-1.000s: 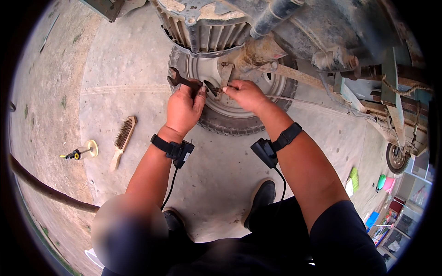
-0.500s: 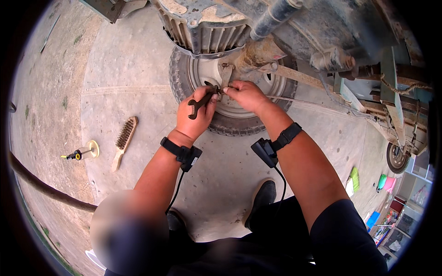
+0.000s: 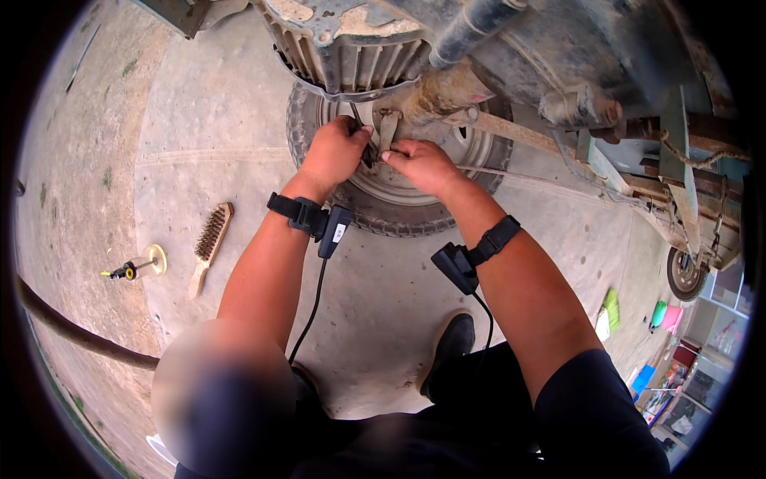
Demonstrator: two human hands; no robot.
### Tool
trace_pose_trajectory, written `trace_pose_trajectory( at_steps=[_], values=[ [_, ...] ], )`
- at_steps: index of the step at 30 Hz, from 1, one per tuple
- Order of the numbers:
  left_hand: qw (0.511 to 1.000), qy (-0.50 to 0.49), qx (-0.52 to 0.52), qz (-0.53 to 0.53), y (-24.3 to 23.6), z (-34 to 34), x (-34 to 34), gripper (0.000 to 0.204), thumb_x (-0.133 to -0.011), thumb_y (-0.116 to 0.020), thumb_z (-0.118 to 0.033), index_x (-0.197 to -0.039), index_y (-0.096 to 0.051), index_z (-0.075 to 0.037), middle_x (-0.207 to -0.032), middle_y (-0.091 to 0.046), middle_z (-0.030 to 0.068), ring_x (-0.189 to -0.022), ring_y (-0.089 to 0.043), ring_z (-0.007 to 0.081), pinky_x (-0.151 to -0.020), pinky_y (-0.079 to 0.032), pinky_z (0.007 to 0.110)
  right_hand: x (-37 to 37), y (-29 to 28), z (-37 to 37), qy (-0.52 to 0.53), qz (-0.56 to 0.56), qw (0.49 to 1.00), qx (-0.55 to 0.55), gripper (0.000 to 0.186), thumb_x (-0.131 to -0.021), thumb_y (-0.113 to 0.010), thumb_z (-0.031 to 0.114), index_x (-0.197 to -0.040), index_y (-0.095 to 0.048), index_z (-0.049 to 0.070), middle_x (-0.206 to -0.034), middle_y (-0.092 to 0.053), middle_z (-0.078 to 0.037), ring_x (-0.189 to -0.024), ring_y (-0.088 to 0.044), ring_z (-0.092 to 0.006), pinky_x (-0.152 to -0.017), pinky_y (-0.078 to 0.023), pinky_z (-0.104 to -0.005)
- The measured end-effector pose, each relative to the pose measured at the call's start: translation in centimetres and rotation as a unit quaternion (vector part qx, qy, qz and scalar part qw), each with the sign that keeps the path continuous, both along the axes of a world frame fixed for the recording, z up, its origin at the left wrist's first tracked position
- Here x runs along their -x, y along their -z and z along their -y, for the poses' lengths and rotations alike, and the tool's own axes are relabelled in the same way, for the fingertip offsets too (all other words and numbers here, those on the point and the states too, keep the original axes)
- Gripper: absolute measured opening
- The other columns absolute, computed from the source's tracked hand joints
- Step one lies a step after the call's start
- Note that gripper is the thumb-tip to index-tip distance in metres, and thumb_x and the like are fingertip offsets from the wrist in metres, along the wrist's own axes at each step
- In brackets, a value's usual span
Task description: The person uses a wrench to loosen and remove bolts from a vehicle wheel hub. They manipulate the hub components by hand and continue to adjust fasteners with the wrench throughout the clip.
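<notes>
Only label I see: small white label [image 3: 338, 233] on the black plastic box [image 3: 333, 231] strapped at the left wrist; marks too small to read.

Containers: clear, yellowish bottle [image 3: 149, 264] with black-and-yellow top, on the concrete floor [image 3: 383, 319] at left; fill level unclear. Pink plastic tub [image 3: 673, 318] far right, inside not visible.

Left hand [image 3: 331, 152]: curled shut round a slim dark metal tool [image 3: 356, 113]. Tool sits in front of the grey steel wheel with black tyre [image 3: 399, 219]; most of it hidden by the fingers.

Right hand [image 3: 423, 165]: thumb and forefinger drawn close together at the lower end of a flat, rusty metal lever [image 3: 388, 130]. Can't tell what's pinched.

Wooden-handled bristle brush [image 3: 210, 247] lies near the bottle. Ribbed grey metal housing [image 3: 351, 60] cut off at top, hides the wheel's upper edge.
</notes>
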State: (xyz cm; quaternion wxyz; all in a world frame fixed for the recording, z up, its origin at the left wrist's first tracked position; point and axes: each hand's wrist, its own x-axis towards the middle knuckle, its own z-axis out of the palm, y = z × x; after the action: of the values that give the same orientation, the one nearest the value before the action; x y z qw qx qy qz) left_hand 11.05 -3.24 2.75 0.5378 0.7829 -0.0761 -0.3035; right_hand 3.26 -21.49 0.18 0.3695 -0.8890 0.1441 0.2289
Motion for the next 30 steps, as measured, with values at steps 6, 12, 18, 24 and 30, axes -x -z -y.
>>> trace_pose_trajectory(
  at_steps=[6, 12, 18, 24, 30],
  values=[
    [0.994, -0.026, -0.001, -0.108, 1.9, 0.5, -1.2, 0.034, -0.098, -0.063, -0.025, -0.099, -0.066, 0.008, -0.073, -0.061, 0.0065, -0.058, -0.053, 0.0148, -0.053, -0.041, 0.032, 0.1, -0.1, -0.4, 0.011, 0.008, 1.000, -0.015, 0.047, -0.093, -0.056, 0.052, -0.116, -0.072, 0.015, -0.112, -0.073, -0.010, -0.108, -0.067, -0.0318, -0.093, -0.051, -0.0414],
    [0.995, -0.043, 0.032, -0.084, 0.3, -1.0, -1.7, 0.037, -0.098, -0.063, -0.026, -0.104, -0.065, 0.011, -0.082, -0.065, 0.0103, -0.067, -0.056, 0.0186, -0.063, -0.047, 0.037, 0.0, -0.6, -0.5, 0.008, -0.003, 1.000, 0.006, 0.047, -0.093, -0.057, 0.052, -0.116, -0.072, 0.014, -0.112, -0.073, -0.011, -0.108, -0.067, -0.0325, -0.094, -0.051, -0.0413],
    [0.990, 0.011, 0.028, 0.140, 1.9, -3.5, 0.8, 0.022, -0.102, -0.061, -0.019, -0.109, -0.059, 0.002, -0.081, -0.065, 0.0036, -0.066, -0.056, 0.0107, -0.060, -0.048, 0.027, -0.1, -0.2, -0.3, 0.012, -0.003, 1.000, -0.002, 0.050, -0.093, -0.056, 0.053, -0.119, -0.071, 0.012, -0.117, -0.072, -0.012, -0.111, -0.066, -0.0330, -0.096, -0.050, -0.0407],
    [0.948, -0.031, 0.010, 0.315, 2.2, -3.8, 6.1, 0.016, -0.099, -0.065, -0.012, -0.109, -0.061, 0.000, -0.083, -0.069, 0.0099, -0.071, -0.066, 0.0165, -0.066, -0.053, 0.030, -0.2, -0.6, -0.4, 0.002, -0.014, 1.000, 0.014, 0.054, -0.093, -0.056, 0.053, -0.123, -0.069, 0.011, -0.121, -0.071, -0.013, -0.115, -0.065, -0.0332, -0.099, -0.049, -0.0404],
    [0.904, -0.063, 0.011, 0.423, 2.6, -3.0, 7.1, 0.018, -0.093, -0.068, -0.012, -0.108, -0.058, -0.008, -0.088, -0.070, 0.0123, -0.075, -0.069, 0.0357, -0.063, -0.055, 0.042, -0.2, -0.7, -0.3, 0.008, -0.021, 1.000, 0.010, 0.054, -0.092, -0.057, 0.053, -0.123, -0.070, 0.011, -0.121, -0.071, -0.013, -0.115, -0.064, -0.0337, -0.100, -0.049, -0.0405]
  ],
)
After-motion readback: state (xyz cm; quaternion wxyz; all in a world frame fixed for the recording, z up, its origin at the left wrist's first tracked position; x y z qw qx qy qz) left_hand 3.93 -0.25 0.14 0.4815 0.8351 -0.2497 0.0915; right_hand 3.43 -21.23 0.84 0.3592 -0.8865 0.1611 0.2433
